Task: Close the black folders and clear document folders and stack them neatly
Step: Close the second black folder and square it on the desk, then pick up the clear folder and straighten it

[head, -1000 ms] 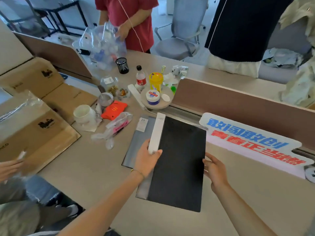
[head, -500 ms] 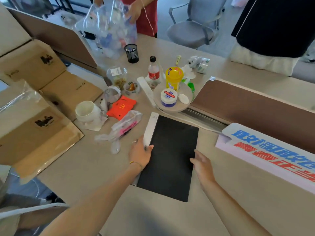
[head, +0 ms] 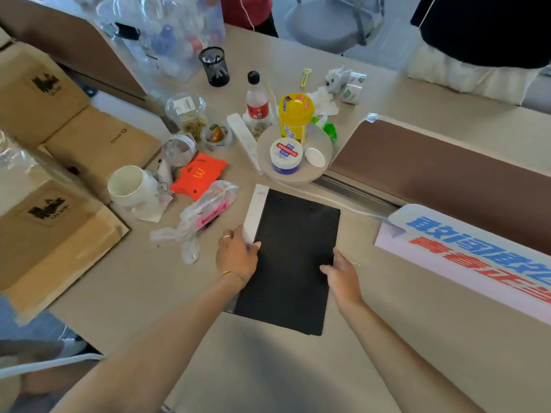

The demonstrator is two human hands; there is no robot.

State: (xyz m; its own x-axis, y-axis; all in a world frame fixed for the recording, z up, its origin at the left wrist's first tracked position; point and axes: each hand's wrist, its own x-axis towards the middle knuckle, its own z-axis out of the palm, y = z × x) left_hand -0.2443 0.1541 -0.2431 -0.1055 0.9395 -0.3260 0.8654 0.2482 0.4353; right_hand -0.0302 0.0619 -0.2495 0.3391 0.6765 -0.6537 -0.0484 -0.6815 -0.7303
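Note:
A closed black folder (head: 293, 257) with a white spine label (head: 256, 211) lies flat on the beige desk (head: 268, 368) in front of me. It covers the clear document folder beneath; only a thin grey sliver (head: 231, 307) shows at its lower left corner. My left hand (head: 237, 257) grips the folder's left edge at the white spine. My right hand (head: 341, 275) rests against the folder's right edge, fingers touching it.
Left of the folder lie a plastic bag (head: 202, 217), an orange pouch (head: 198, 175) and a white mug (head: 128, 184). Behind it stands a round tray (head: 323, 138) with jars. A printed sign (head: 471, 248) lies to the right, cardboard boxes (head: 56, 222) to the left.
The black folder has slid left over the clear folder, which is now almost fully covered. Both hands stayed on its side edges. The view tilted down.

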